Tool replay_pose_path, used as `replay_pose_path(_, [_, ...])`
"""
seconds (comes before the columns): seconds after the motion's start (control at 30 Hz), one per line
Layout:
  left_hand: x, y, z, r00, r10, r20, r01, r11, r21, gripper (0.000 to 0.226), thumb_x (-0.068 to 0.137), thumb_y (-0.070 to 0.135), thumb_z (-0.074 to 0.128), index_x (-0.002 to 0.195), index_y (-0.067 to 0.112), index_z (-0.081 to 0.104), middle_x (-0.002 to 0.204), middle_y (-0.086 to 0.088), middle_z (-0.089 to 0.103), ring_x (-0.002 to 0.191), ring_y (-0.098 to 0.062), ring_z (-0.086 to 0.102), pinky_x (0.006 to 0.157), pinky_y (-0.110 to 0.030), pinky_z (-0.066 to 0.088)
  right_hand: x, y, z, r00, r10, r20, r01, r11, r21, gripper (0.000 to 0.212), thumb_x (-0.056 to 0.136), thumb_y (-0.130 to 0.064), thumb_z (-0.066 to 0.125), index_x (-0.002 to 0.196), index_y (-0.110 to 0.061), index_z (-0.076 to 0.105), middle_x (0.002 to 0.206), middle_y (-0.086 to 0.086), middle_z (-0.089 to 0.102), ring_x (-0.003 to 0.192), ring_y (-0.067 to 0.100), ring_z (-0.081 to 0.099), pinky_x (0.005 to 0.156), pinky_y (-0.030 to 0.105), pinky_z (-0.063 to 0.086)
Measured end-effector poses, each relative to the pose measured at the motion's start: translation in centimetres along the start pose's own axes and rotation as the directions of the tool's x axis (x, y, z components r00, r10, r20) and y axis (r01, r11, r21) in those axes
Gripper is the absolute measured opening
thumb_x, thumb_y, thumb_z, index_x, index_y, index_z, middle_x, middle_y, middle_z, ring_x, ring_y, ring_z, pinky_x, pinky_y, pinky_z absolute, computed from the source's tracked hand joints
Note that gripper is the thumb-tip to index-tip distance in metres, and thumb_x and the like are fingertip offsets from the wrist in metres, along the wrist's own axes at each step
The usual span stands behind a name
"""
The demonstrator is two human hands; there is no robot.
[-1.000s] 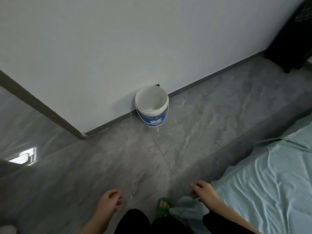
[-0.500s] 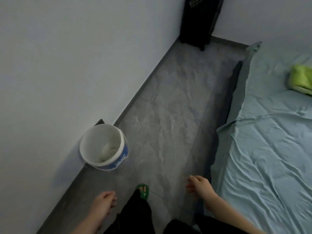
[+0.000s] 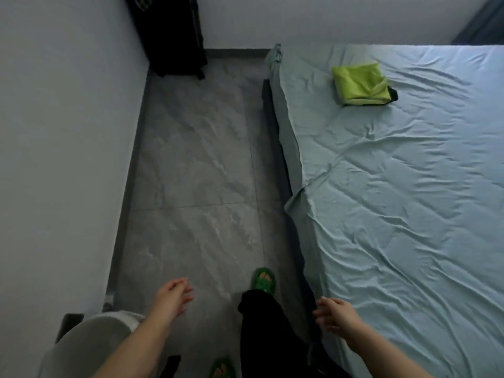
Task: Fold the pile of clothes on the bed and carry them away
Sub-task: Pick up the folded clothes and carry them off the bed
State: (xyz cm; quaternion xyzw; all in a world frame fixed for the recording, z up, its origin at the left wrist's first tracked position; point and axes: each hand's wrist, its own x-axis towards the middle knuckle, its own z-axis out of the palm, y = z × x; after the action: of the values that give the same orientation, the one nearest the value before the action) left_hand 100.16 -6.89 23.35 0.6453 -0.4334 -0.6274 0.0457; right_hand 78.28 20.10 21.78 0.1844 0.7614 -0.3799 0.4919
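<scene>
A folded lime-green garment [image 3: 361, 84] with a dark piece showing at its right edge lies on the bed [image 3: 409, 200] near the far end, on the light blue sheet. My left hand [image 3: 173, 297] hangs over the grey floor with fingers apart and nothing in it. My right hand [image 3: 334, 315] is low beside the bed's near edge, fingers spread, holding nothing. Both hands are far from the garment.
A white bucket [image 3: 90, 342] stands at my lower left against the white wall. A dark piece of furniture [image 3: 174, 36] fills the far corner of the narrow floor strip [image 3: 196, 173] between wall and bed. My feet wear green sandals [image 3: 263, 279].
The view has swung right, from the wall and bucket toward the bed, so the green garment has come into sight. The bucket has slid to the lower left. Both hands stay empty.
</scene>
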Motion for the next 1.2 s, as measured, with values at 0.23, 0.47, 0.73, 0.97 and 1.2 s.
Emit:
replay_pose_path(0.23, [5.7, 8.3, 4.3, 0.997, -0.069, -0.033, 0.07, 0.997, 0.034, 0.013, 0.101, 0.007, 0.045, 0.111, 0.008, 0.052, 0.082, -0.009, 0.058, 0.068, -0.021, 0.053, 0.061, -0.025, 0.032, 6.2, -15.2, 2.1, 0.996, -0.082, 0.027, 0.081, 0.995, 0.051, 0.019, 0.101, -0.017, 0.045, 0.096, -0.004, 0.057, 0.076, 0.016, 0.061, 0.055, 0.021, 0.051, 0.052, 0.022, 0.03])
replay_pose_path(0.47, [12.9, 17.0, 6.2, 0.995, -0.067, -0.068, 0.073, 0.993, 0.088, 0.01, 0.101, 0.01, 0.046, 0.107, 0.009, 0.054, 0.081, -0.007, 0.06, 0.067, -0.019, 0.054, 0.061, -0.025, 0.032, 11.6, -31.4, 5.0, 0.975, -0.215, 0.06, 0.207, 0.972, 0.114, 0.023, 0.101, -0.024, 0.047, 0.09, -0.009, 0.061, 0.08, 0.012, 0.066, 0.062, 0.021, 0.059, 0.055, 0.024, 0.044])
replay_pose_path(0.73, [25.1, 30.6, 9.4, 0.999, -0.046, 0.006, 0.043, 0.976, 0.214, 0.014, 0.101, 0.013, 0.046, 0.107, 0.007, 0.057, 0.095, -0.013, 0.063, 0.078, -0.025, 0.059, 0.061, -0.026, 0.035, 16.8, -43.0, 8.1, 0.981, -0.195, -0.017, 0.194, 0.959, 0.206, 0.024, 0.101, -0.025, 0.047, 0.094, -0.007, 0.06, 0.08, 0.013, 0.065, 0.061, 0.022, 0.058, 0.054, 0.024, 0.041])
replay_pose_path(0.97, [33.4, 46.4, 15.8, 0.971, 0.04, 0.237, -0.132, 0.912, 0.388, 0.012, 0.101, 0.013, 0.046, 0.104, 0.007, 0.056, 0.089, -0.01, 0.062, 0.07, -0.018, 0.057, 0.057, -0.025, 0.033, 18.7, -45.7, 7.3, 0.982, 0.002, -0.19, 0.066, 0.935, 0.348, 0.024, 0.101, -0.019, 0.045, 0.102, 0.001, 0.059, 0.082, 0.018, 0.062, 0.059, 0.024, 0.054, 0.049, 0.022, 0.042])
replay_pose_path(1.2, [38.6, 57.0, 23.8, 0.95, 0.068, 0.306, -0.192, 0.898, 0.397, 0.014, 0.101, 0.015, 0.047, 0.109, 0.011, 0.058, 0.093, -0.007, 0.064, 0.075, -0.017, 0.06, 0.064, -0.028, 0.041, 19.4, -47.5, 5.0, 0.959, 0.162, -0.234, -0.032, 0.878, 0.477, 0.021, 0.102, -0.016, 0.044, 0.101, 0.0, 0.058, 0.084, 0.019, 0.061, 0.063, 0.025, 0.055, 0.055, 0.025, 0.041])
